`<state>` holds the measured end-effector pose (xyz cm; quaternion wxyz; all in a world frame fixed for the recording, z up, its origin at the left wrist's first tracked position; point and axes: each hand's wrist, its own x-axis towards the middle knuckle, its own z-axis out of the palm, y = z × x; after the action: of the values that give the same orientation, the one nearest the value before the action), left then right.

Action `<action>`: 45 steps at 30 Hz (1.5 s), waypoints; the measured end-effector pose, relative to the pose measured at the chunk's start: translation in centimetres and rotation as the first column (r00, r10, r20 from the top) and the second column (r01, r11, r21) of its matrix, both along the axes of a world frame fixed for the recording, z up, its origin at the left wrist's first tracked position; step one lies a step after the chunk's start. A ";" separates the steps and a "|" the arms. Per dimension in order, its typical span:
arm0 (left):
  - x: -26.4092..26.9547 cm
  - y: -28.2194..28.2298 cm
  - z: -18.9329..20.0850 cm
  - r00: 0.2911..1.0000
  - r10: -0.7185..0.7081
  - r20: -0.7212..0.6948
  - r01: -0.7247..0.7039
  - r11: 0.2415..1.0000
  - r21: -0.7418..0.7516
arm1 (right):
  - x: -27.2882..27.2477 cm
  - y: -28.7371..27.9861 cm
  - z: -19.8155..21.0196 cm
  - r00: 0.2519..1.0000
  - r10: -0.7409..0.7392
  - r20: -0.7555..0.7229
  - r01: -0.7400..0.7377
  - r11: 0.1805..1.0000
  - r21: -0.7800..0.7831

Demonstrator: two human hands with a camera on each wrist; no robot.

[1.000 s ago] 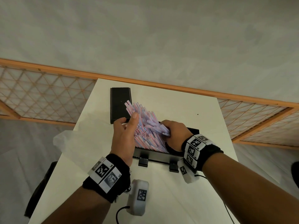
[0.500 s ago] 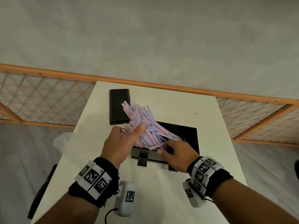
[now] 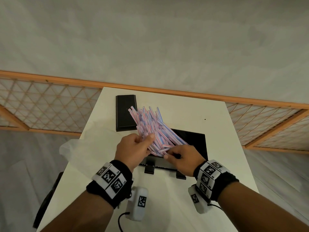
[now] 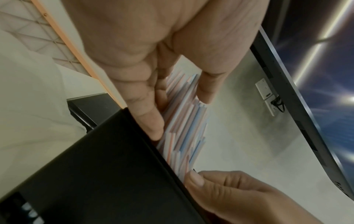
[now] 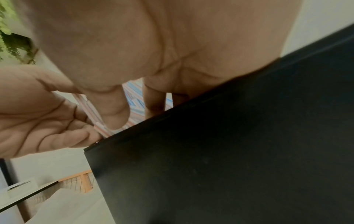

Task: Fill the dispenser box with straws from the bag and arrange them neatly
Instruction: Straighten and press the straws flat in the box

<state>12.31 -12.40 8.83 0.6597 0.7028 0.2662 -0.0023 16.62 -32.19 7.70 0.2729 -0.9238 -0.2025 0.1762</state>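
Observation:
A thick bundle of pink, blue and white striped straws [image 3: 150, 128] leans out of the open black dispenser box [image 3: 197, 141], fanning toward the far left. My left hand [image 3: 143, 139] grips the bundle from its left side, thumb on top; in the left wrist view the fingers [image 4: 151, 115] and thumb wrap the straws [image 4: 184, 121]. My right hand [image 3: 168, 154] pinches the near ends of the straws at the box's front rim. The right wrist view shows its thumb [image 5: 113, 109] pressed on the straw ends [image 5: 101, 127] above the box wall [image 5: 229, 151].
The box's flat black lid [image 3: 124, 113] lies on the white table [image 3: 217, 131] at the far left, partly under the straw tips. A crumpled clear plastic bag [image 3: 75, 148] hangs over the table's left edge. A wooden lattice rail [image 3: 50, 106] runs behind the table.
My right hand came off the far side of the pile and back to the straws' near ends. My left hand pulled back and closed its thumb over the bundle, which now leans further left.

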 end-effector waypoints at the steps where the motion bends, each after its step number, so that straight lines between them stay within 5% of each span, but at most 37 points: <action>1: 0.1 -0.2 0.0 0.999 0.014 0.029 -0.014 1.000 -0.010 | 0.0 0.0 -0.1 1.000 -0.002 -0.004 0.002 0.999 0.041; 5: 0.2 -0.6 0.0 0.997 0.051 0.056 -0.053 0.998 0.034 | 0.3 0.3 0.0 0.999 -0.024 0.037 0.020 0.993 0.117; 12: -0.8 0.7 0.6 0.990 -0.119 -0.070 0.135 0.936 0.326 | 0.2 0.0 0.1 0.995 0.044 -0.093 -0.059 0.985 -0.165; 15: -0.5 0.2 0.6 0.978 -0.182 -0.102 0.202 0.950 0.236 | 0.3 0.3 0.3 0.987 0.086 -0.139 -0.103 0.988 -0.118; 20: -0.2 -0.1 0.7 0.994 0.008 -0.110 0.000 0.997 0.072 | 0.6 0.1 0.5 0.998 0.034 -0.051 -0.035 0.999 -0.013; 27: -0.1 -0.6 1.4 0.943 -0.244 -0.225 0.295 0.928 0.228 | 0.6 -0.2 -0.2 0.989 0.043 -0.143 -0.081 0.960 -0.267; 32: 0.2 -1.1 1.1 0.969 -0.148 -0.196 0.166 0.983 0.076 | 1.0 -0.3 0.3 0.993 0.049 -0.105 -0.062 0.990 -0.126; 37: 0.1 -1.5 0.9 0.943 -0.217 -0.250 0.228 0.974 0.015 | 1.0 -0.4 -0.1 0.981 0.111 -0.158 -0.156 0.939 -0.306; 42: 0.0 -1.9 0.7 0.958 -0.124 -0.257 0.088 0.985 -0.147 | 0.7 -1.0 0.3 0.988 0.097 -0.124 -0.117 0.979 -0.165; 45: -0.4 -2.1 0.4 0.948 -0.134 -0.288 0.082 0.980 -0.184 | 0.5 -1.0 0.2 0.982 0.125 -0.141 -0.154 0.964 -0.216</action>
<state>11.87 -14.54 9.23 0.6682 0.6492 0.3226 -0.1673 17.10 -33.18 7.90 0.1654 -0.9193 -0.2281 0.2748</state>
